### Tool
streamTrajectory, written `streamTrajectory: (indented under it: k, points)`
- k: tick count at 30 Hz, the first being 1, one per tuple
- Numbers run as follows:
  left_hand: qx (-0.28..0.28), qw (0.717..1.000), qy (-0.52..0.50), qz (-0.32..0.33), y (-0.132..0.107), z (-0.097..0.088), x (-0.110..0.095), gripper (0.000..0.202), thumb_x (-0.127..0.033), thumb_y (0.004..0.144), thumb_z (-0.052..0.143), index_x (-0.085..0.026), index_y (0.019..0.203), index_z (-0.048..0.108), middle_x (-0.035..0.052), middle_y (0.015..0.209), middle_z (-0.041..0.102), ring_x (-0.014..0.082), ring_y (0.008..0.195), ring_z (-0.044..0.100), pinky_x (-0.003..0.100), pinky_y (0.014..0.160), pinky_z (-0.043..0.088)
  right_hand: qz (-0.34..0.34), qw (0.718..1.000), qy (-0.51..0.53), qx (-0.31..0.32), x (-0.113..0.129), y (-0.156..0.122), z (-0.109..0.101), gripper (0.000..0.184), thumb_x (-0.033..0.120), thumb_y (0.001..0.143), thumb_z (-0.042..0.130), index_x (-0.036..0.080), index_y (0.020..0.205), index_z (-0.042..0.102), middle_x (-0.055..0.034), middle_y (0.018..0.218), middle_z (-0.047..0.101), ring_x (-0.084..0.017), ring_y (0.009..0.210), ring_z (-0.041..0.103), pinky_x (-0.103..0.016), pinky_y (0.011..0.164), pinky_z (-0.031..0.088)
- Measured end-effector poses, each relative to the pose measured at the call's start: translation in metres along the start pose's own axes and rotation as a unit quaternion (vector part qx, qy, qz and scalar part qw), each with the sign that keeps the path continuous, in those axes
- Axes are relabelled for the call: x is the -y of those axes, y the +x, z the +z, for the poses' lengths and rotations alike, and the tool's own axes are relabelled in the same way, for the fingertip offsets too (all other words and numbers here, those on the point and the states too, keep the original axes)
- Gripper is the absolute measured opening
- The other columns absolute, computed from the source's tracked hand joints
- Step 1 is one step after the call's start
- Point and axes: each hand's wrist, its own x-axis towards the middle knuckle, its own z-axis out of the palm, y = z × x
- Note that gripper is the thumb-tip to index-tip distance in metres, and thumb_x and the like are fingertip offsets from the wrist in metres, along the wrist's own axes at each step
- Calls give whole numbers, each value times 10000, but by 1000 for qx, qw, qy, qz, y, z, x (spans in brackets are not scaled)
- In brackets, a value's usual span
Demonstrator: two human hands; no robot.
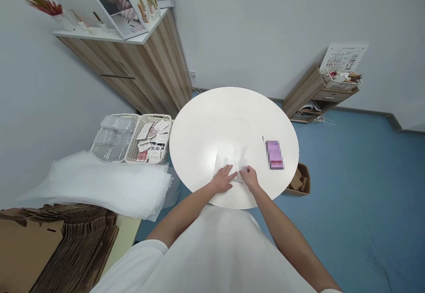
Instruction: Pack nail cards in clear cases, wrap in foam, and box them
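Note:
A thin, translucent whitish plastic sheet or bag (229, 153) lies near the front of the round white table (212, 107); which of the two it is I cannot tell. My left hand (224, 179) rests on its near part, palm down with the fingers spread. At the sheet's right edge, my right hand (250, 178) has its fingers pinched together on the material. Farther right on the tabletop lies a purple, pixelated flat object (274, 155), apart from both hands.
Left of the table stand a basket of printed cards (153, 140), clear plastic boxes (113, 137), white foam sheets (109, 180) and stacked brown cardboard (83, 244). A cardboard box (299, 180) sits on the floor at right. Wooden cabinets (133, 67) stand behind.

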Motion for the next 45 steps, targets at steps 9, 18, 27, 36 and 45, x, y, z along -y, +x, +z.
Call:
streamTrajectory:
  k: [9,18,27,36,45]
  points:
    - [-163,968,-180,-58,-9,-4,0,516,-200,756,471,-185,1246,314,100,1319,331,216,1237,279,395,998,296,11,992,-20,125,21,-3,16,292,344,716,402,188,861,602,-47,895,613,-148,742,582,-245,592,448]
    - [-122,971,-148,-143,3,0,-14,266,-352,794,445,-185,983,531,66,918,514,198,859,517,335,721,444,-36,990,-91,101,8,-4,15,398,122,681,410,172,1045,564,-69,1039,586,-157,898,574,-282,778,448]
    - [-147,959,-90,-226,-3,-4,-6,502,-235,739,496,-230,1216,342,92,1241,371,258,1139,349,395,894,331,-197,911,-362,27,-8,-22,22,373,209,773,448,238,1144,478,-86,1219,403,-220,1054,432,-313,742,437]
    - [-153,785,-308,-516,-22,12,-4,754,-519,719,483,-180,1271,95,175,1310,248,260,1172,367,353,865,397,-198,892,-406,11,-14,-22,32,362,220,793,417,250,1152,449,-88,1269,365,-250,1055,414,-342,730,433]
    - [-243,775,-307,-496,1,35,12,591,-346,760,509,-198,1221,171,119,1076,460,185,875,557,327,696,456,-235,908,-345,41,-17,-20,24,354,180,768,441,237,1114,495,-89,1268,375,-248,1063,427,-368,782,429]
